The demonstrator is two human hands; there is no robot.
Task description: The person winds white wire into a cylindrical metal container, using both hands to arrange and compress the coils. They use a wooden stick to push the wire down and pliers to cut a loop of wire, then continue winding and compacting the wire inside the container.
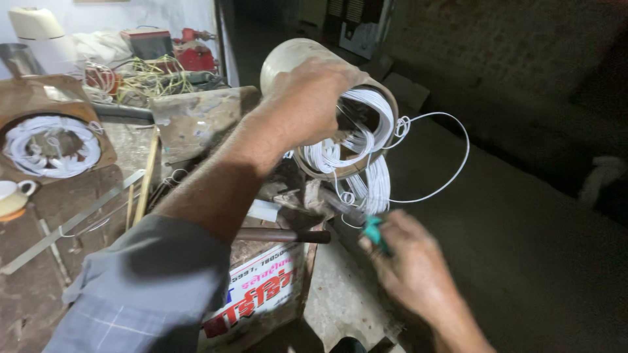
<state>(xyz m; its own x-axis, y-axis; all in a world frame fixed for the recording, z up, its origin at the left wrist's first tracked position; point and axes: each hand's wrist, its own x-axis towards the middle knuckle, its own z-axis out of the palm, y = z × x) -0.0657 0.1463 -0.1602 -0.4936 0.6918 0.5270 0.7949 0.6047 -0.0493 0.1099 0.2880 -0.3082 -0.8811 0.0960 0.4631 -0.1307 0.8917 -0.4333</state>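
Observation:
My left hand (311, 98) grips the rim of a tan cylindrical holder (294, 55) that lies on its side, its open end facing me. A coil of thin white wire (356, 150) fills that open end and spills out in loose loops to the right. My right hand (409, 261) is lower, closed on a small teal-handled tool (374, 230) just under the hanging wire loops. A dark metal rod (281, 235) sticks out below the holder.
A printed cardboard box (261, 294) stands under the holder. On the bench at left lie another white wire coil (49, 147) in a brown ring, a cup (14, 194), metal strips (78, 219) and tangled wires (150, 78). Dark floor spreads to the right.

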